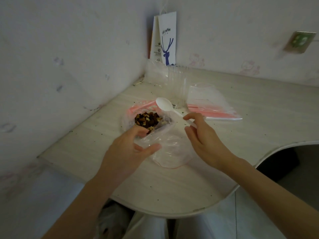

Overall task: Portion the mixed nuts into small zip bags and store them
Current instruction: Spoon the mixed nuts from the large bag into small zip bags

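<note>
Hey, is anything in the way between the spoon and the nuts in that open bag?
Nothing visible does. The spoon, held in the right hand, hangs empty just past the nuts, whose bag is open on top. The left hand holds the bag at its near side, not over the nuts.

A clear plastic bag of brown mixed nuts (148, 120) sat on the pale, curved-edged table (172, 190), with the left hand (127, 147) gripping its near side. To its right, the right hand (203, 138) pinched the handle of a white plastic spoon (164, 105), whose bowl hung just behind the nuts. A stack of clear pink-sealed zip bags (212, 107) lay further right and behind. A white paper bag with a blue deer print (166, 40) stood in the far corner.
</note>
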